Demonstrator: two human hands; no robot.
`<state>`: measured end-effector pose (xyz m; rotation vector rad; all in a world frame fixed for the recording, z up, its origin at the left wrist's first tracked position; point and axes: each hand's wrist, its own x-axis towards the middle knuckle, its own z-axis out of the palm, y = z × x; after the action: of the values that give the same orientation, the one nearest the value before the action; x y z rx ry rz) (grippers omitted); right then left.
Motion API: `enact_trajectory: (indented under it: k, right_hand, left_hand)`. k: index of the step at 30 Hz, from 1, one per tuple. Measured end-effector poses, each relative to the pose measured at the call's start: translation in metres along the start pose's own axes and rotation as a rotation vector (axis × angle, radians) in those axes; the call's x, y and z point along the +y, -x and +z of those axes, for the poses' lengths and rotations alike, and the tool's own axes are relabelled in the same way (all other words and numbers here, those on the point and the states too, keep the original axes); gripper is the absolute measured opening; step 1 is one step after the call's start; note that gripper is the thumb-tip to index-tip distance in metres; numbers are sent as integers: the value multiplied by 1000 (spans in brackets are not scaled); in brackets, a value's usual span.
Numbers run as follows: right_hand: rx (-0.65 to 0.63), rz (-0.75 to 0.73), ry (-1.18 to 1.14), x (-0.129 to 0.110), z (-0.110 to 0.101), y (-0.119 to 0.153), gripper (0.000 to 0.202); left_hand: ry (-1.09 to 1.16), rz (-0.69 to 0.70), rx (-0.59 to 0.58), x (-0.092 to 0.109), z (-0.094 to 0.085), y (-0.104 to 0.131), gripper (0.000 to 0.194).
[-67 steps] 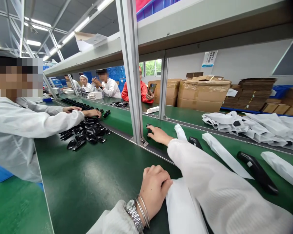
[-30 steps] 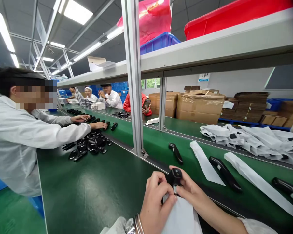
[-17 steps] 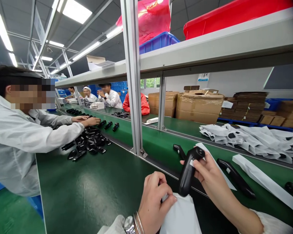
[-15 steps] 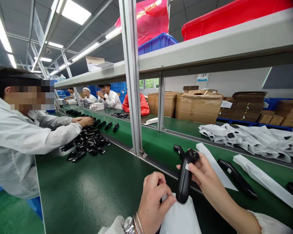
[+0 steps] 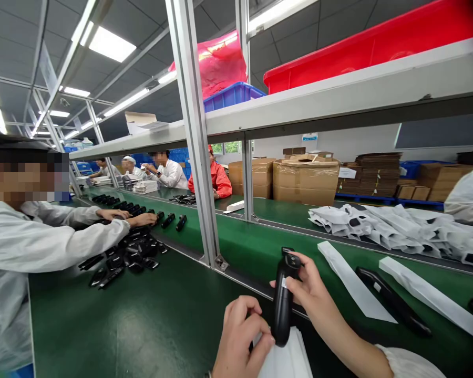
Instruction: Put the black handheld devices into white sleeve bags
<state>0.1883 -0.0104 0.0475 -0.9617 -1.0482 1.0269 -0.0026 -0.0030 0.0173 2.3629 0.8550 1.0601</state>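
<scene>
One metal post (image 5: 195,131) (silvery) stands beyond the held black device (image 5: 283,310).

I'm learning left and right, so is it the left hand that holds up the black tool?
No, the right hand grips the black tool near its top.

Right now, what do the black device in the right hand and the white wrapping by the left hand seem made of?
The black device looks like hard plastic, smooth and semi-glossy: soft highlights follow its rounded body. The white wrapping, matte without shine, shows thin flat layers: paper or fabric, unclear which.
</scene>
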Motion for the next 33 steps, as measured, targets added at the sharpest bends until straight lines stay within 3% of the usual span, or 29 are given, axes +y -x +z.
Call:
enact_trajectory:
  k: [5, 9, 13, 17, 20, 27, 30, 33]
  right_hand:
    - [-147, 77, 26, 18, 10, 12, 46]
    - [-194, 16, 45, 21, 14, 18, 39]
    - [-61, -16, -40, 6, 8, 9, 42]
    - [122, -152, -55, -14, 0, -3, 44]
    - [122, -183, -40, -18, 0, -5, 43]
    - [-102, -40, -43, 9, 9, 6, 43]
    - [-206, -25, 61, 20, 15, 16, 30]
    - [-408, 84, 53, 26, 26, 27, 38]
  left_hand:
    - [-4, 1, -14, 1, 2, -1, 16]
    - [-13, -5, -43, 4, -1, -2, 17]
    - [-15, -19, -52, 7, -5, -3, 16]
    - [-13, -51, -54, 9, -6, -5, 13]
    - [-7, -47, -53, 10, -6, -5, 12]
    - [11, -26, -18, 13, -4, -5, 14]
    - [23, -50, 74, 15, -7, -6, 15]
    - [68, -128, 208, 14, -11, -8, 18]
